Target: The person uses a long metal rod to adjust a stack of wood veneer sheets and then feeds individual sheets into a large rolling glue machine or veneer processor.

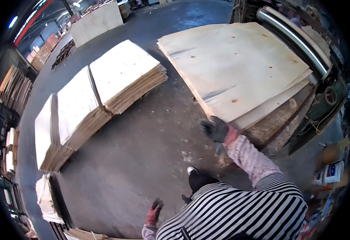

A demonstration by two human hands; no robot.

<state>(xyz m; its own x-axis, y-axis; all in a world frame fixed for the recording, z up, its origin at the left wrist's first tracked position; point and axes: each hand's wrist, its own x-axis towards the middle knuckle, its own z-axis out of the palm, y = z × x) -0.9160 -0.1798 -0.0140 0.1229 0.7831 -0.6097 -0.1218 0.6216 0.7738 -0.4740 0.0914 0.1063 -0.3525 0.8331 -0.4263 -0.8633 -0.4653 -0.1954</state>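
Observation:
My right hand (216, 129), in a dark glove with a pink cuff, is closed at the near left corner of a pale wood veneer sheet (243, 64). The sheet has small brown knots and grey streaks and lies on top of other sheets. Beneath its right edge another veneer sheet (259, 112) sticks out at an angle. My left hand (155, 210), also in a dark glove with a reddish cuff, hangs low over the floor, apart from any sheet. Its fingers are loosely spread, with nothing in them.
Stacks of veneer (123, 72) stand on the grey floor to the left. A machine with a shiny metal roller (293, 42) runs along the far right side of the sheets. White buckets (334, 172) stand at the right. A smaller veneer pile (47, 200) sits at lower left.

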